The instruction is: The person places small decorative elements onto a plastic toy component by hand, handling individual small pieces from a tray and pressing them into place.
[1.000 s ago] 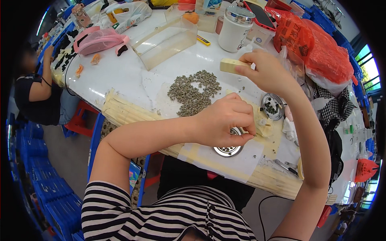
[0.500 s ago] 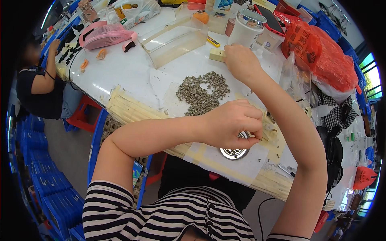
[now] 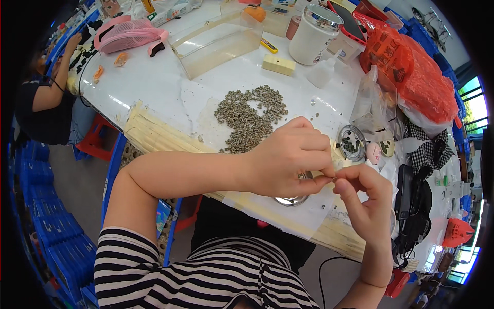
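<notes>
My left hand (image 3: 290,157) is closed in a pinch above the near side of the table. Its thumb and forefinger tips meet those of my right hand (image 3: 366,198), also pinched, coming from the right. Whatever lies between the fingertips is too small to make out. Partly covered by the left hand is a round shiny metal dish (image 3: 292,201). Beyond it spreads a heap of tiny grey metallic pieces (image 3: 247,121) on the white tabletop. A second metal dish (image 3: 352,143) with dark bits inside stands beyond the right hand. Farther off lies a pale yellow block (image 3: 278,65).
At the back are a clear plastic box (image 3: 218,51), a yellow cutter (image 3: 269,46) and a white jar (image 3: 315,38) with a silver lid. Red plastic bags (image 3: 411,77) fill the right side. A pink mesh pouch (image 3: 128,36) lies left, near another person (image 3: 49,103).
My right hand has left the yellow block and come back toward me, its fingertips now meeting those of my left hand. The left hand keeps its pinch. The view has shifted slightly.
</notes>
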Motion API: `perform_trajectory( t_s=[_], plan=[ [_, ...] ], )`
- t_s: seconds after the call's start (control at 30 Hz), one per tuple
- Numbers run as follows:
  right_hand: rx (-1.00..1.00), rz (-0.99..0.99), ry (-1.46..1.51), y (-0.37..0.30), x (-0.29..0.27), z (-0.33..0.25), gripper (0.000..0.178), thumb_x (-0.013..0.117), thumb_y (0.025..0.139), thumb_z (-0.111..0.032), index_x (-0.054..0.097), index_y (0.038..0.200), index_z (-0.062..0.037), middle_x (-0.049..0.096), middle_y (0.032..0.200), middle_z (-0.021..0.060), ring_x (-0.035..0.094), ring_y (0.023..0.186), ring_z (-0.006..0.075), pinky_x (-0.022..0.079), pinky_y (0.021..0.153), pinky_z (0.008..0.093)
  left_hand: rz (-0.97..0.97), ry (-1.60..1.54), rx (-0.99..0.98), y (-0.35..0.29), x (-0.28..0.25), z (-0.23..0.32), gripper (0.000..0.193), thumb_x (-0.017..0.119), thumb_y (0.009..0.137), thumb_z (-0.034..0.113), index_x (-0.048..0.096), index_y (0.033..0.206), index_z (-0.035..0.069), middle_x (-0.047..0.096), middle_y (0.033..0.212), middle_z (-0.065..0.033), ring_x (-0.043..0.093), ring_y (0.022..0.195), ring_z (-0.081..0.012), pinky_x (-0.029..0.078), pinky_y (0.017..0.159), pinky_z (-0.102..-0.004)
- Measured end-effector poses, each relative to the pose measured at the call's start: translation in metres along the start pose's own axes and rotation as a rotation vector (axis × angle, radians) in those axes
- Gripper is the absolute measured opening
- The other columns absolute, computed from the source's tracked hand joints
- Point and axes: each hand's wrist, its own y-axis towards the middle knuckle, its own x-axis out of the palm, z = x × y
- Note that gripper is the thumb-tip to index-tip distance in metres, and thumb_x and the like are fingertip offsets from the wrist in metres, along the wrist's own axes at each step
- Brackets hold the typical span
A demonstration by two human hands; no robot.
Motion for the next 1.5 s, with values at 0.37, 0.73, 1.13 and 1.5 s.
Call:
perform_trajectory(
  t_s=[0.37,0.73,1.13,1.5],
  plan=[
    [0.292,-0.051,0.723,-0.025,0.007,0.014,0.005,0.067,0.091,0.0,0.068,0.093,0.0042,0.069,0.084,0.0086,0.068,0.074,0.0137,0.054,0.068,0.025,0.012,-0.203,0.037,0.0,0.006,0.006,0.02,0.082,0.074,0.01,0.07,0.089,0.014,0.06,0.083,0.0058,0.056,0.071,-0.0134,0.038,0.074,-0.0347],
    [0.043,0.113,0.336,-0.04,0.019,0.029,0.01,0.076,0.078,0.006,0.069,0.084,0.0028,0.068,0.078,0.0078,0.064,0.068,0.0127,0.05,0.062,0.0235,-0.076,0.08,0.074,-0.005,0.006,0.013,0.016,0.081,0.075,0.016,0.068,0.085,0.015,0.061,0.081,0.0072,0.059,0.071,-0.0114,0.035,0.081,-0.0381],
    [-0.361,0.293,-0.258,-0.032,0.035,0.035,0.017,0.077,0.075,0.005,0.068,0.088,0.0006,0.069,0.078,0.0109,0.065,0.064,0.0168,0.05,0.057,0.0257,-0.153,0.158,-0.024,-0.006,0.007,0.014,0.017,0.081,0.072,0.015,0.067,0.082,0.016,0.06,0.081,0.0065,0.057,0.07,-0.012,0.034,0.084,-0.0394],
    [0.263,-0.097,0.759,-0.038,0.02,0.036,0.014,0.06,0.099,-0.008,0.064,0.102,0.0048,0.07,0.088,0.01,0.07,0.08,0.0154,0.056,0.069,0.026,-0.106,-0.07,-0.001,-0.003,0.006,0.011,0.018,0.082,0.075,0.014,0.07,0.087,0.017,0.061,0.082,0.0081,0.057,0.071,-0.0104,0.031,0.081,-0.0374]
  ],
)
